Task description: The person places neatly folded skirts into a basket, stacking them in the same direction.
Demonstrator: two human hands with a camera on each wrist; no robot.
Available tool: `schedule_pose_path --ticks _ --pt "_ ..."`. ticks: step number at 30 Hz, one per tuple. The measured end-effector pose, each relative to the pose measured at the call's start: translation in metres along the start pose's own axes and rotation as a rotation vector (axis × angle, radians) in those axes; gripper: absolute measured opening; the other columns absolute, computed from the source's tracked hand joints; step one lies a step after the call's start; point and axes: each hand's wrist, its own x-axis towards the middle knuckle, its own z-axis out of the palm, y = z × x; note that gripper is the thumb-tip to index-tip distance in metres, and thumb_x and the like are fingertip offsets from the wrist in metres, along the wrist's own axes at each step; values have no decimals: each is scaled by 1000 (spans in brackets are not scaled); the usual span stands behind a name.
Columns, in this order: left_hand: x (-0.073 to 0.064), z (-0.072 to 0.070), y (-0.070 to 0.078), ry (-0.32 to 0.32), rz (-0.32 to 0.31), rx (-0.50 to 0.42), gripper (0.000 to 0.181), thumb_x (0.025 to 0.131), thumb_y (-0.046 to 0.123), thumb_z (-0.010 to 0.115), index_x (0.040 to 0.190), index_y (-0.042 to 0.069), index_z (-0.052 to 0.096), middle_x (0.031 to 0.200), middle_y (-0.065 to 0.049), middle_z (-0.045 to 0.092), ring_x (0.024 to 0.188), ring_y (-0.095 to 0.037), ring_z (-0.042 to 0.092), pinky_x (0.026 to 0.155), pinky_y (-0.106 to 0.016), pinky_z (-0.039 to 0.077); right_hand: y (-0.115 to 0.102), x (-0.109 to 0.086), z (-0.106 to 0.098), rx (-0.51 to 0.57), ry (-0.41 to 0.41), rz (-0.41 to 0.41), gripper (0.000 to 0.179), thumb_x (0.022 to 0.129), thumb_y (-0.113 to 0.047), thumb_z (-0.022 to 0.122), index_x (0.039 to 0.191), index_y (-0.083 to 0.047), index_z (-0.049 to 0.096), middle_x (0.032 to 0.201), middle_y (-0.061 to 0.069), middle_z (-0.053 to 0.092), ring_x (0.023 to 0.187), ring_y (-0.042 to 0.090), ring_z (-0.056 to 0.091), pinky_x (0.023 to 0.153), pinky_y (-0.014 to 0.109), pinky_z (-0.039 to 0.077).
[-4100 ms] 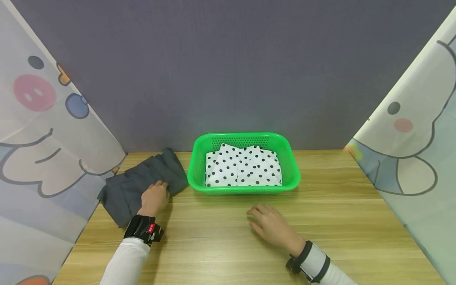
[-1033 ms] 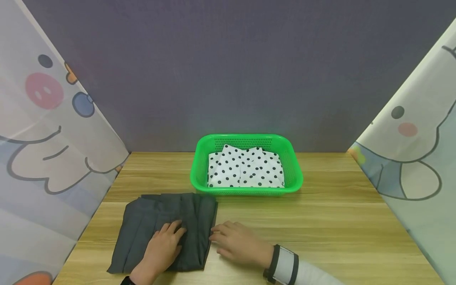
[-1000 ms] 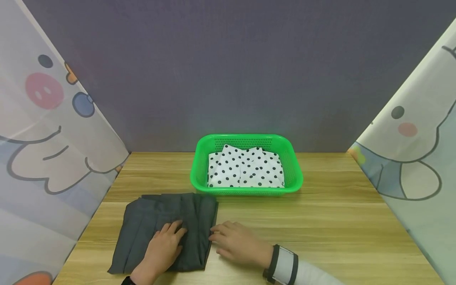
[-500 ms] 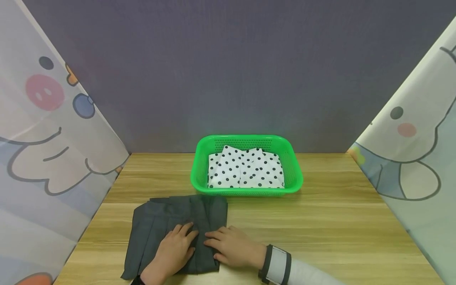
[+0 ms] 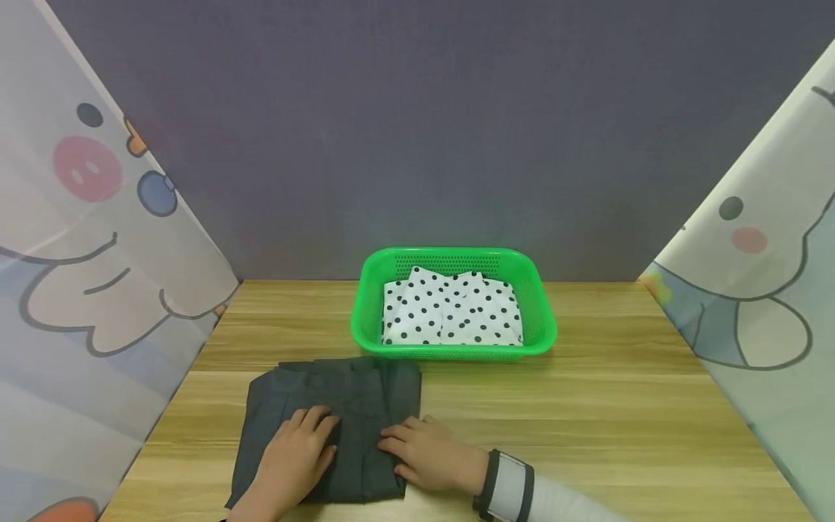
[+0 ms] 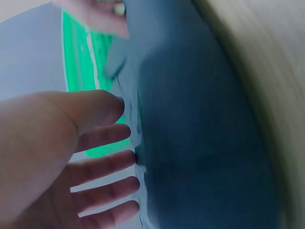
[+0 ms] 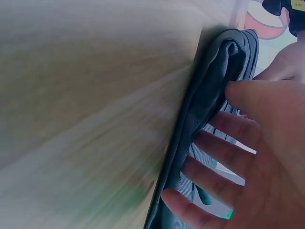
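Note:
A dark grey pleated skirt (image 5: 355, 406), folded into a flat rectangle, lies on the table in front of the basket, left of centre. My left hand (image 5: 290, 457) rests on its near part with the fingers spread. In the left wrist view, the left fingertips (image 6: 125, 210) are right at the cloth's upper surface. My right hand (image 5: 433, 453) lies along the skirt's right side, fingertips over the edge. The right wrist view shows the stacked layers of that folded edge, with the right fingers (image 7: 214, 181) extended against it. Neither hand grips the cloth.
A green plastic basket (image 5: 548, 330) with perforated sides stands behind the skirt, against the grey partition (image 5: 450, 130). White fabric with black dots (image 5: 450, 312) lies folded inside it. Cartoon-printed sheets (image 5: 130, 290) border the wooden table (image 5: 620, 420) on both sides.
From the back left, the skirt has come forward and right, and is now laid squarer. Lately it slid slightly right; the left hand then shifted left across it, while the right moved onto its edge.

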Motion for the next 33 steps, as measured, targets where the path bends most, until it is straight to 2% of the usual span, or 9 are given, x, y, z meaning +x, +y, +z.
schedule_pose_path --ticks 7,10,12,19,25,29,33 --pt "-10 -4 -29 108 -41 52 39 63 19 82 97 6 67 101 -11 59 90 -30 56 73 -42 50 4 -8 -1 22 -18 27 36 91 -35 54 124 -21 55 126 -5 55 106 12 53 76 27 48" --pt "-12 -2 -36 115 -49 40 39 62 16 82 96 5 67 99 -11 59 85 -29 56 71 -41 50 7 -13 -2 32 -6 38 34 91 -34 54 123 -21 56 123 -5 56 104 12 54 76 27 48" --pt "-13 -1 -37 96 -53 32 38 63 16 82 97 6 67 100 -10 59 84 -28 56 70 -39 51 8 -17 -3 32 6 39 33 91 -33 55 121 -20 57 122 -5 57 103 12 55 76 27 49" --pt "-12 3 -28 -34 -58 -17 34 71 17 77 102 8 66 102 -7 59 85 -24 57 72 -34 50 12 -27 -3 86 11 78 32 91 -31 55 121 -20 57 116 -6 59 100 11 55 75 26 48" --pt "-6 1 -17 -66 -51 -40 27 74 13 74 100 10 67 100 -3 62 85 -22 58 73 -33 50 16 -33 -11 156 -17 128 32 92 -29 54 122 -19 56 109 -7 61 94 10 56 75 26 47" --pt "-3 2 -9 -75 -38 -47 25 75 14 73 99 11 68 98 -1 62 86 -20 59 73 -31 51 18 -38 -14 141 -20 135 33 92 -29 53 124 -19 56 108 -6 60 93 11 56 75 27 47" --pt "0 4 -2 -57 0 -41 23 75 16 73 98 12 68 97 1 63 85 -17 59 71 -29 51 21 -43 -13 101 -15 151 32 92 -30 53 122 -20 58 103 -6 60 89 11 56 71 25 46"
